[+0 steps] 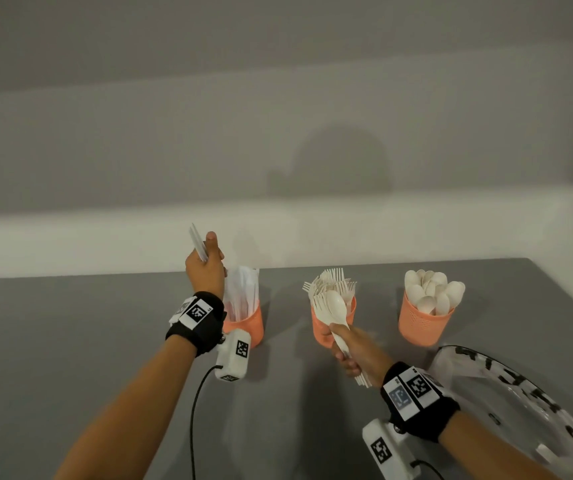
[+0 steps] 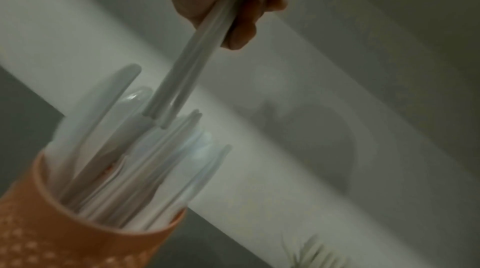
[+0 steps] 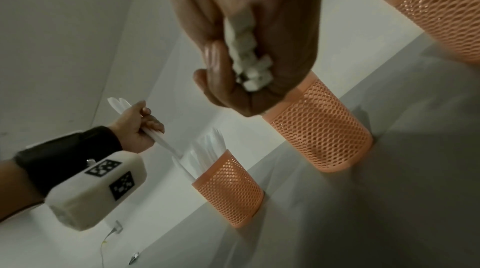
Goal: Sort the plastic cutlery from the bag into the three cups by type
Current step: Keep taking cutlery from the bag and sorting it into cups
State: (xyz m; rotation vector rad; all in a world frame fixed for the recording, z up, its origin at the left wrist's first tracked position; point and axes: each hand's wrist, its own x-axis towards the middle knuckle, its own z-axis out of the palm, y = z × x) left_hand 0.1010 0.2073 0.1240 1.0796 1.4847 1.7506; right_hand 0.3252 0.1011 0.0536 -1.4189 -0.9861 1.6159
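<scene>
Knives (image 2: pixel 182 79) pinched in left hand (image 1: pixel 205 268), hovering above knife cup (image 1: pixel 245 323) at 10 o'clock. Spoon bundle (image 1: pixel 338 313) clenched in right hand (image 1: pixel 354 348), before fork cup (image 1: pixel 333 327). Next, probably: lower knives handle-first, then spoons to 2 o'clock spoon cup (image 1: pixel 425 323).

Three orange cups stand on the grey table (image 1: pixel 70 341), each with a fine mesh pattern of small holes. The knife cup (image 1: pixel 247 327), left of the fork cup (image 1: pixel 323 327), holds white knives (image 1: pixel 243 289); the fork cup holds cream-white forks (image 1: pixel 333 284); the spoon cup (image 1: pixel 423 323), to its right, holds cream spoons (image 1: pixel 430 289). Right of that cup lies a clear bag (image 1: pixel 520 403) with black lettering. The wall (image 1: pixel 278 98) behind the cups is pale grey.
</scene>
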